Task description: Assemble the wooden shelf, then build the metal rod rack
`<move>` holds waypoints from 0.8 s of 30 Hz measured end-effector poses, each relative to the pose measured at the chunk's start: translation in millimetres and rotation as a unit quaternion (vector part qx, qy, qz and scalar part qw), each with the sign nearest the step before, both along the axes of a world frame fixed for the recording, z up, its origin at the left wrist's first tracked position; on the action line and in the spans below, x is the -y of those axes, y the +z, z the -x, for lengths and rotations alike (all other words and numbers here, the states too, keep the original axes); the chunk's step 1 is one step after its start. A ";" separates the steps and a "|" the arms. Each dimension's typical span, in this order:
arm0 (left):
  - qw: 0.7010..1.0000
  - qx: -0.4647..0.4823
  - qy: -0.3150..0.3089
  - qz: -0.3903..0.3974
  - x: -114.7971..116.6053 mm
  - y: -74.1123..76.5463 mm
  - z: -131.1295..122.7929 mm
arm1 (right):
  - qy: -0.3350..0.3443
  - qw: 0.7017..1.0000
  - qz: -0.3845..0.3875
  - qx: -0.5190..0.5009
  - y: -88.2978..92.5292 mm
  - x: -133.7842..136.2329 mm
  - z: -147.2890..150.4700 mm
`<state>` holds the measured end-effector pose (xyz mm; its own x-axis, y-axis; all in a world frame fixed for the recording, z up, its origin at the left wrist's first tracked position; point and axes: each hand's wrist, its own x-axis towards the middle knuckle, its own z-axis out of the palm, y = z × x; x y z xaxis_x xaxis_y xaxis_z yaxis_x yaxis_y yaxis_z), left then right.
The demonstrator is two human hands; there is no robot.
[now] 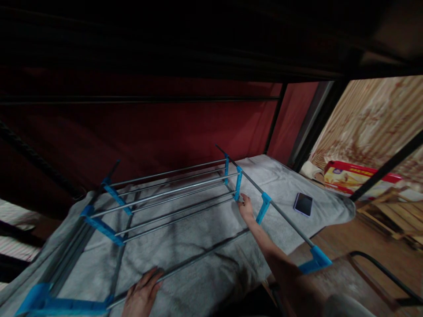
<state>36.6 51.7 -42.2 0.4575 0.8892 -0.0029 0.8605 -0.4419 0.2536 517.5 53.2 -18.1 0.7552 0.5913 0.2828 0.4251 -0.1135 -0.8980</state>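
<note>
A rack of grey metal tubes (175,192) and blue plastic brackets (238,182) lies on a grey blanket (198,264). My left hand (143,294) is at the near side, its fingers closed over the front tube (201,256). Toward the rack's right side reaches my right hand (246,207), fingers curled in by the lower end of a blue bracket. Whatever is between those fingertips is too small to make out. Another blue bracket (263,208) stands just right of that hand, on the long right-hand tube (291,225).
A dark phone (303,204) lies on the blanket to the right. Black bed-frame posts (276,119) and a dark surface overhead surround the space. Beyond the bed are a red and yellow box (357,176), a wooden rack (393,215) and a chair (360,281).
</note>
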 end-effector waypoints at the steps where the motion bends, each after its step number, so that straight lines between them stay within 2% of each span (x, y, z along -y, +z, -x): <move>1: 1.000 0.011 0.001 0.004 -1.6 -2.1 1.3 | -0.010 1.000 0.005 -0.007 2.7 -8.3 -3.9; 5: 0.993 0.115 0.002 0.009 -8.6 -10.7 7.0 | -0.032 0.999 0.020 -0.030 12.0 -26.9 -15.5; 7: 0.983 0.184 0.010 0.001 -13.4 -8.6 8.5 | -0.027 0.999 0.021 -0.032 16.7 -30.9 -20.6; 10: 0.962 0.259 0.074 -0.045 -24.4 7.6 8.1 | -0.006 0.999 0.044 -0.003 24.6 -36.9 -28.9; 13: 0.929 0.297 0.208 -0.071 -40.8 33.5 6.0 | 0.026 0.996 0.082 0.021 31.9 -43.4 -34.8; 16: 0.887 0.309 0.340 -0.040 -59.3 56.8 3.3 | 0.041 0.992 0.115 0.026 36.5 -47.1 -36.3; 18: 0.869 0.323 0.372 -0.041 -69.9 67.3 1.1 | 0.040 0.989 0.141 0.034 38.1 -47.7 -35.7; 20: 0.863 0.340 0.370 -0.056 -77.4 73.8 -1.9 | 0.034 0.984 0.168 0.046 39.2 -47.6 -34.5; 24: 0.852 0.355 0.381 -0.051 -80.3 76.7 -9.6 | 0.018 0.974 0.214 0.067 41.3 -46.9 -32.3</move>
